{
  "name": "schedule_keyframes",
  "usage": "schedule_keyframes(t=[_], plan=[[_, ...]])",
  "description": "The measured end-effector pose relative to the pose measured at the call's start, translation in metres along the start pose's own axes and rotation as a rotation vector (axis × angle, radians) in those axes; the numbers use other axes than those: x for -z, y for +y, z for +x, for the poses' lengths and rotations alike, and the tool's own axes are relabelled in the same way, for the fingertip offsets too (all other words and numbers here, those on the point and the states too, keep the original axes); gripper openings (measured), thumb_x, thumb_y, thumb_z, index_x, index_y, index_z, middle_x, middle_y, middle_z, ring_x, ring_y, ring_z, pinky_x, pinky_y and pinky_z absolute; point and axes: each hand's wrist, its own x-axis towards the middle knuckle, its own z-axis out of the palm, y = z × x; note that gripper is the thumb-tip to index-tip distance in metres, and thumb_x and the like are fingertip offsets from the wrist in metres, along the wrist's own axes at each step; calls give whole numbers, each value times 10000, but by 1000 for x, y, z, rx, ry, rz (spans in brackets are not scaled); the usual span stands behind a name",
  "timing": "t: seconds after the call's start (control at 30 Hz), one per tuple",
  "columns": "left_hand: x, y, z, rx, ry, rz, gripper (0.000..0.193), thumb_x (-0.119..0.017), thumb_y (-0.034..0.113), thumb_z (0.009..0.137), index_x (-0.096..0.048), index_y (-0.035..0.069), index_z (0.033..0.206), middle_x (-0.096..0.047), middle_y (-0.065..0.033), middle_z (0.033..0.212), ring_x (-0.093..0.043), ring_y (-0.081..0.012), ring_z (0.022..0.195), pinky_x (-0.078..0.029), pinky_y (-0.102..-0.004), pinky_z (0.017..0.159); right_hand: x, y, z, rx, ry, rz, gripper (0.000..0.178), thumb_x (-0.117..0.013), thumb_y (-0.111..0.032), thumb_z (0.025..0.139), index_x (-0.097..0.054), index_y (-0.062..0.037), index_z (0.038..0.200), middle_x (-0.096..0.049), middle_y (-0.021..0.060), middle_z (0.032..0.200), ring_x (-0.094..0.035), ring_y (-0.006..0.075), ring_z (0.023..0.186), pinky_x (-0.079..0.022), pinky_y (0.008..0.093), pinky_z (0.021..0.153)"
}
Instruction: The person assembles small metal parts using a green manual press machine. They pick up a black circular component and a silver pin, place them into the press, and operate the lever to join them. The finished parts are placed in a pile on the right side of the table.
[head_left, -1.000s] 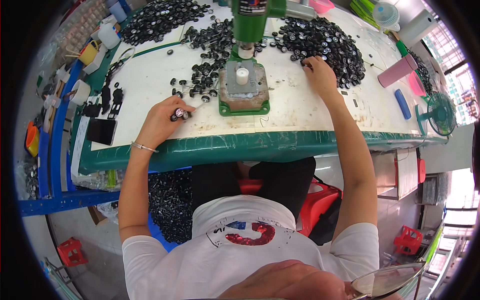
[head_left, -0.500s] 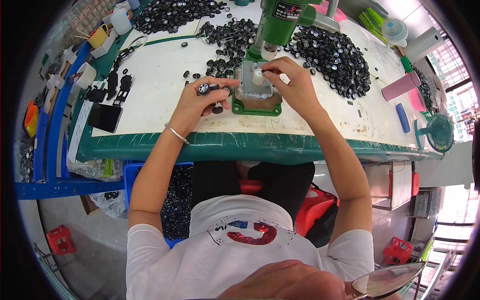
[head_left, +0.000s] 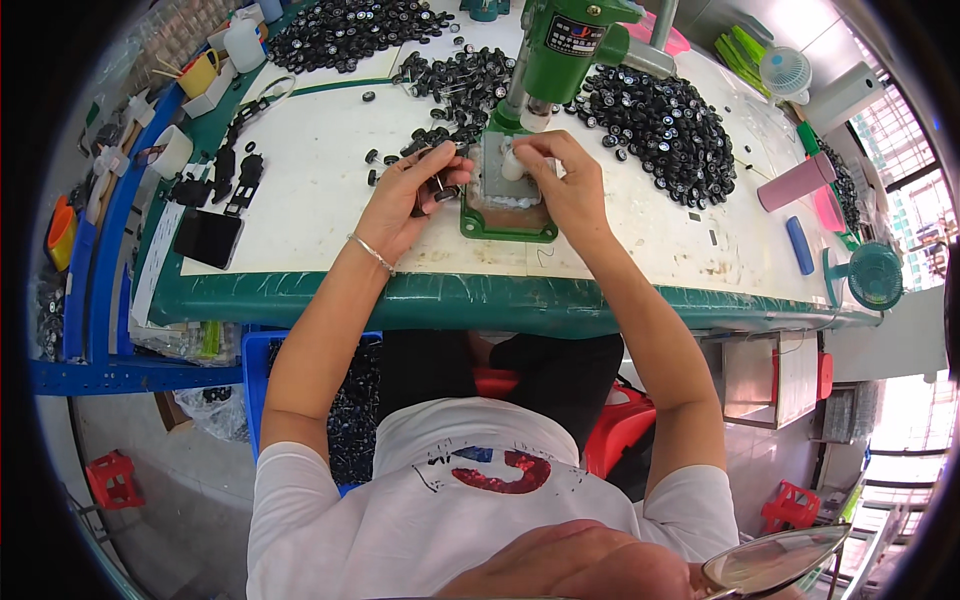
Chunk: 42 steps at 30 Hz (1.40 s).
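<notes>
Well left of the green press, a black phone lies near the table's edge, probably put there to leave the working area free. Closer in, just left of the press's base, the left hand is curled around a few black wheel pieces, fingers closed on them and thumb over the top; carrying several in one palm seems a way to have spares close by. Beyond that hand, left of the press's column, wheels on axles lie in a loose cluster, apparently within easy reach of it. On the press's base, a grey plate carries a white post, which stands upright and looks placed to line up with the ram above. Immediately right of the post, the right hand bends in from the side, with thumb and fingertips close together at the post; whether they pinch anything I cannot tell, since the fingers hide it. Right of the press, a large heap of wheels spreads over the tabletop, seemingly on that side to suit the right arm.
</notes>
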Motion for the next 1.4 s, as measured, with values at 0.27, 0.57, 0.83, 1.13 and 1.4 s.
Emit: schedule_keyframes(t=[0.27,0.57,0.83,1.13,1.4], plan=[[-13,6,-7,-28,-32,-2,226,-680,74,842,-554,39,1026,-676,-105,961,-639,-73,786,-353,-152,448,1,5,19,-422,-107,176,330,-669,-248,848,-630,2,1060,-612,56,902,-556,143,763,-452,285,684],[-41,9,8,-121,-65,262,269,-732,94,800,-629,-13,1024,-664,-72,770,-568,-54,596,-335,-166,427,21,8,32,-478,60,507,366,-599,-328,906,-605,-36,1126,-623,36,1005,-550,110,820,-408,246,698],[-63,1,29,-185,-29,359,171,-768,106,765,-691,61,910,-611,3,638,-512,-25,522,-309,-170,433,112,-34,110,-207,123,711,347,-452,-298,992,-567,-17,1159,-633,80,1048,-593,185,921,-463,334,865],[-58,4,40,-256,-38,438,201,-804,128,712,-717,52,877,-610,6,643,-509,-44,512,-416,-197,498,127,-140,244,-79,203,566,137,-531,-175,955,-548,-50,900,-552,21,661,-487,92,485,-434,204,407],[-56,7,39,-267,-47,508,202,-813,144,706,-719,48,856,-612,12,649,-485,-40,506,-415,-195,499,131,-113,257,86,107,698,183,-608,-237,908,-512,-131,792,-374,-111,525,-312,1,372,-233,153,308]])
